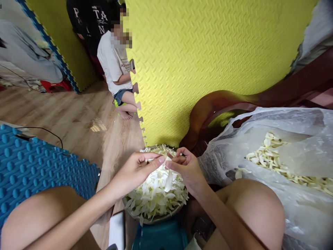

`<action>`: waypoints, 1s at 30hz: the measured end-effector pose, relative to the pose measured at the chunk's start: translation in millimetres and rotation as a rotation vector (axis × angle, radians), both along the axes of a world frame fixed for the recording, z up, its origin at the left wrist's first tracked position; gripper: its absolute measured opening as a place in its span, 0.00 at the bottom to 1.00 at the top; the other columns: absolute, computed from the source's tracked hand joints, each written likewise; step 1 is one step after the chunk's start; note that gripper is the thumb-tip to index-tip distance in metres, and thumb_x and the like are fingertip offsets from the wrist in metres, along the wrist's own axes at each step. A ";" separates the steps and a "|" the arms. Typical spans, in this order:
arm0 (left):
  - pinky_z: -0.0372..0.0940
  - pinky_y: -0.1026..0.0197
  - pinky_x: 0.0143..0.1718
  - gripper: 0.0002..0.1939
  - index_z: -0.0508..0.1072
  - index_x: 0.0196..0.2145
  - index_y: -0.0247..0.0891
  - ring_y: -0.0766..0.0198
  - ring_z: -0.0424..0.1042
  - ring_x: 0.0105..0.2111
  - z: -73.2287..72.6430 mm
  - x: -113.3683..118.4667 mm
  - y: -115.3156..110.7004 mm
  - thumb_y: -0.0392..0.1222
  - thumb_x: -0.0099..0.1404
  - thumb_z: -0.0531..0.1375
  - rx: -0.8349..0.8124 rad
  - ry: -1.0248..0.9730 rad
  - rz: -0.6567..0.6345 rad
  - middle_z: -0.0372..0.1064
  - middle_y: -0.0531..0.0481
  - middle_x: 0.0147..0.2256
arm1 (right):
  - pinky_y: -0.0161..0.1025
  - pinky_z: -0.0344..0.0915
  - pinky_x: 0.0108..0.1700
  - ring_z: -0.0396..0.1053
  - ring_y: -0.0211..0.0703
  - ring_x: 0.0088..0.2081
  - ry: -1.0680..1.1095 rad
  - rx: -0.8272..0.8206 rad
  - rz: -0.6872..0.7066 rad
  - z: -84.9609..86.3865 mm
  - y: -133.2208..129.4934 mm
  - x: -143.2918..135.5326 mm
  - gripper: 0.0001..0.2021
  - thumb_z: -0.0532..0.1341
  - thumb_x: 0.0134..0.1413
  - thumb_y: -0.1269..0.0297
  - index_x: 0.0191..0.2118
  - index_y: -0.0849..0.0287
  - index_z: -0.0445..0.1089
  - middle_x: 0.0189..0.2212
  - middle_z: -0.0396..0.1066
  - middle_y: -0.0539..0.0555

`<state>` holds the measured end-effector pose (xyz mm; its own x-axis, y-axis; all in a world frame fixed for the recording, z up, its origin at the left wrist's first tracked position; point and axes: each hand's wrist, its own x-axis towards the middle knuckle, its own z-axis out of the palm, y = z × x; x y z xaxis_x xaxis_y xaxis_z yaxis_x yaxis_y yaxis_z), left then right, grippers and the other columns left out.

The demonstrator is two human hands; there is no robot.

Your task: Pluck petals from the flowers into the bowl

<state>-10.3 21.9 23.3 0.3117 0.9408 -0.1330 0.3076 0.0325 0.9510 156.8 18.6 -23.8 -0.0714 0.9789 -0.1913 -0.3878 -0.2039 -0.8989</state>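
Both my hands meet over a round bowl heaped with white petals or blossoms. My left hand pinches a white petal between thumb and fingers. From the other side my right hand grips the same piece, its thumb close to my left thumb. The petal hangs down between the fingertips. Beneath the bowl is a teal stool.
A clear plastic bag with pale petals lies at right, beside curved brown wood. A yellow mat stands ahead, a blue mat at left. Behind sits a person. A white phone-like object lies below.
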 end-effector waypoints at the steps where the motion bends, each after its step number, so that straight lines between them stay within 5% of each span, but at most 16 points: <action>1: 0.67 0.61 0.38 0.13 0.80 0.34 0.38 0.57 0.74 0.38 -2.1 0.4 0.0 0.50 0.59 0.63 -0.038 -0.041 0.016 0.78 0.49 0.34 | 0.40 0.68 0.37 0.75 0.47 0.33 -0.031 0.040 -0.014 -1.5 0.3 -0.2 0.25 0.76 0.29 0.59 0.28 0.54 0.58 0.20 0.74 0.46; 5: 0.66 0.59 0.43 0.13 0.80 0.35 0.39 0.56 0.73 0.42 -9.2 1.7 -2.0 0.48 0.56 0.66 -0.158 -0.131 0.026 0.78 0.48 0.36 | 0.40 0.67 0.41 0.75 0.47 0.38 -0.153 0.163 -0.052 -5.3 -1.4 0.0 0.23 0.75 0.34 0.61 0.29 0.55 0.59 0.23 0.76 0.48; 9: 0.64 0.61 0.38 0.13 0.81 0.34 0.37 0.59 0.72 0.36 -9.6 2.9 -5.2 0.49 0.58 0.64 -0.128 -0.138 0.059 0.78 0.49 0.32 | 0.39 0.67 0.35 0.75 0.45 0.32 -0.265 0.132 0.075 -2.1 -5.8 5.1 0.22 0.73 0.39 0.61 0.39 0.56 0.64 0.27 0.77 0.50; 12: 0.62 0.63 0.32 0.14 0.80 0.34 0.35 0.61 0.70 0.32 -6.9 2.5 -5.6 0.49 0.58 0.63 -0.122 -0.100 0.118 0.76 0.48 0.30 | 0.43 0.67 0.44 0.74 0.48 0.41 -0.370 0.194 0.133 3.1 -7.7 12.2 0.27 0.74 0.37 0.60 0.45 0.55 0.64 0.34 0.77 0.52; 15: 0.61 0.64 0.29 0.16 0.79 0.35 0.35 0.62 0.69 0.30 -4.6 1.6 -6.5 0.51 0.59 0.63 -0.135 -0.099 0.138 0.75 0.47 0.30 | 0.44 0.65 0.49 0.72 0.47 0.45 -0.473 0.257 0.109 7.2 -8.1 17.9 0.20 0.70 0.45 0.58 0.43 0.55 0.65 0.39 0.76 0.54; 20: 0.63 0.63 0.29 0.17 0.77 0.37 0.37 0.63 0.69 0.28 -6.6 0.7 -9.4 0.54 0.62 0.59 -0.229 -0.178 0.148 0.74 0.49 0.30 | 0.39 0.68 0.40 0.73 0.44 0.37 -0.546 0.280 0.301 6.0 -10.0 17.3 0.09 0.63 0.54 0.58 0.37 0.58 0.70 0.34 0.75 0.52; 26: 0.65 0.62 0.32 0.14 0.77 0.37 0.37 0.60 0.72 0.33 -5.1 -4.9 -2.4 0.49 0.60 0.60 -0.157 -0.130 0.148 0.75 0.47 0.33 | 0.29 0.57 0.18 0.62 0.32 0.16 -0.429 0.167 0.139 -1.5 -10.3 15.6 0.10 0.56 0.61 0.60 0.36 0.53 0.51 0.24 0.71 0.44; 30: 0.65 0.62 0.28 0.15 0.78 0.32 0.36 0.60 0.72 0.29 0.1 -6.8 -1.4 0.52 0.59 0.61 -0.121 -0.059 0.097 0.75 0.47 0.28 | 0.26 0.49 0.13 0.57 0.27 0.12 -0.483 0.228 0.070 -1.3 -9.5 15.8 0.13 0.53 0.62 0.59 0.30 0.54 0.48 0.27 0.70 0.45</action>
